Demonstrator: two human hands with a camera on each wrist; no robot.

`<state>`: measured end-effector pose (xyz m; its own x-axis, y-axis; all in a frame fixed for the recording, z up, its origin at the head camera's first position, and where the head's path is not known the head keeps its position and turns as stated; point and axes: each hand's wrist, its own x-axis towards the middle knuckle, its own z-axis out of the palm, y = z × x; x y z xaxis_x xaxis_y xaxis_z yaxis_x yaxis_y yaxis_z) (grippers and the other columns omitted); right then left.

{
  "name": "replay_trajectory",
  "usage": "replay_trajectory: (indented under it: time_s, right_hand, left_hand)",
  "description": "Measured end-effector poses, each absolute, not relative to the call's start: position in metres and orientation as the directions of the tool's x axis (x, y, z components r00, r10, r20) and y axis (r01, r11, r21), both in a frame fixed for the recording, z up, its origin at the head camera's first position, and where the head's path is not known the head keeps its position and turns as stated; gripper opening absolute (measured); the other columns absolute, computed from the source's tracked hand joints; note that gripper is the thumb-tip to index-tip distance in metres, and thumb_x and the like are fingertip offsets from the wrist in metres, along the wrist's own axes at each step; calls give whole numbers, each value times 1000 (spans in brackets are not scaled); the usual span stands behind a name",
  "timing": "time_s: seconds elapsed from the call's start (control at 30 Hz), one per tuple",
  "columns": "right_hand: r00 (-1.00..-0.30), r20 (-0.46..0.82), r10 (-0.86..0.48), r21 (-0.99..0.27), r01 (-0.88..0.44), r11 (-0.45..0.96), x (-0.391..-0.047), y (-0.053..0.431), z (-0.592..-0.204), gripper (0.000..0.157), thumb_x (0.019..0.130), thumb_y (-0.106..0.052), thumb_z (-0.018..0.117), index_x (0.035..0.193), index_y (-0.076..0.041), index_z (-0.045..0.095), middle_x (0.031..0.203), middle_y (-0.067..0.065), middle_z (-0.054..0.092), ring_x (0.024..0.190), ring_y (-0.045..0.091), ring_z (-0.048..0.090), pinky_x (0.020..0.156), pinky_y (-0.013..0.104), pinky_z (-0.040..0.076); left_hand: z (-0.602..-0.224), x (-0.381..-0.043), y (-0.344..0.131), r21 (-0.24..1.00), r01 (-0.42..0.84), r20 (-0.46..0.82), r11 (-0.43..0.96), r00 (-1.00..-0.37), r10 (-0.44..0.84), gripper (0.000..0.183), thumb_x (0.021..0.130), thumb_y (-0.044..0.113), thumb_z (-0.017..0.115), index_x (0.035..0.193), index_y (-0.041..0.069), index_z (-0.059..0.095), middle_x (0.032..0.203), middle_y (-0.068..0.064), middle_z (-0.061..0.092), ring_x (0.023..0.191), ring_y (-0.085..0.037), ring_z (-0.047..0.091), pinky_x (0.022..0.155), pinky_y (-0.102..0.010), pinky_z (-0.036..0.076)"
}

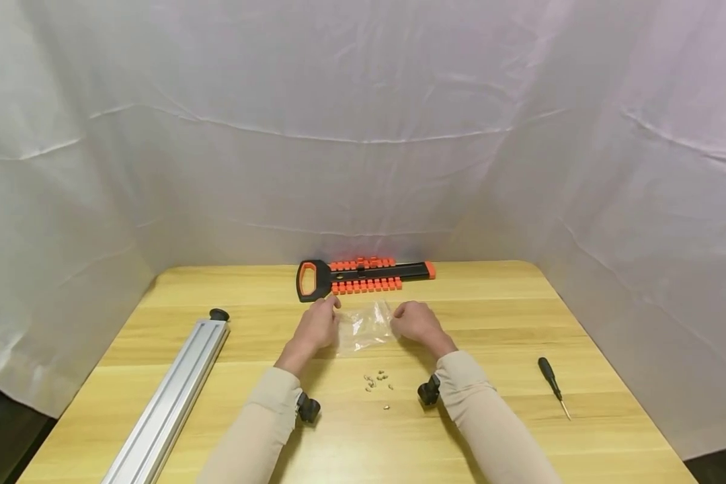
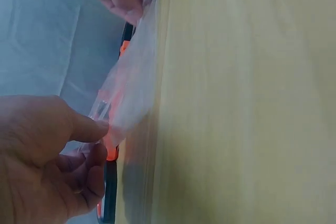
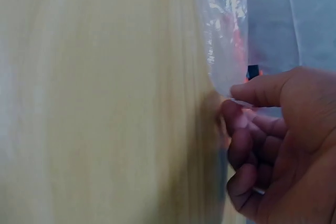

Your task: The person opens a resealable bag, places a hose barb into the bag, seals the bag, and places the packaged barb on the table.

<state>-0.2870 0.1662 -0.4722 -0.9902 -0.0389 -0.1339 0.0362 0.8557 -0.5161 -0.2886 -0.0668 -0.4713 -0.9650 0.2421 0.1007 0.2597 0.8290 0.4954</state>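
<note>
Between both hands a clear plastic bag (image 1: 366, 326) is stretched out, its film wrinkled and shiny. My left hand (image 1: 317, 325) pinches its left edge between thumb and fingers, as the left wrist view shows on the bag (image 2: 134, 77). At the opposite edge, the thumb and curled fingers of my right hand (image 3: 278, 140) pinch the film. Several small metal bits (image 1: 372, 382) lie scattered on the table nearer to me, with one bit (image 1: 386, 407) apart from the others.
A black and orange bit holder (image 1: 411, 271) with a handle loop lies at the back of the wooden table (image 1: 478, 417). On the left is a long aluminium profile (image 1: 169, 396) with a black knob (image 1: 219, 314). A black-handled screwdriver (image 1: 549, 376) lies at the right.
</note>
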Motion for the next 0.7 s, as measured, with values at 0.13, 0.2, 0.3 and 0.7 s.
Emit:
replay_trajectory:
  time_s: [0.13,0.2,0.3,0.7]
  right_hand:
    - [-987,-162,-13,-512,73,856,-283,161,-469,12,83,-20,59,79,-14,68,77,1,63,62,14,49,55,26,39]
    - [-985,-173,-8,-514,83,854,-280,158,-468,15,82,-17,58,68,-15,62,65,0,56,56,15,44,50,27,35]
    - [-984,-178,-1,-498,89,862,-276,154,-468,18,81,-17,58,63,-18,59,61,-2,54,54,14,44,49,27,35]
    - [-987,-159,17,-509,97,855,-270,148,-466,24,91,-29,57,71,-15,60,67,0,53,59,16,46,52,28,36]
  left_hand:
    - [-472,-297,-70,508,248,114,825,-968,222,23,92,4,56,115,8,58,93,-9,63,87,-24,61,78,-39,52]
    - [-473,-301,-72,511,234,105,827,-972,209,23,92,5,56,115,8,57,93,-8,64,89,-24,62,79,-40,52]
    - [-473,-303,-75,519,201,66,831,-979,195,26,92,6,56,118,8,57,95,-8,65,92,-24,62,81,-39,52]
    - [-463,-289,-69,514,233,66,825,-970,233,28,91,11,60,119,11,60,122,-14,54,93,-25,59,86,-40,50]
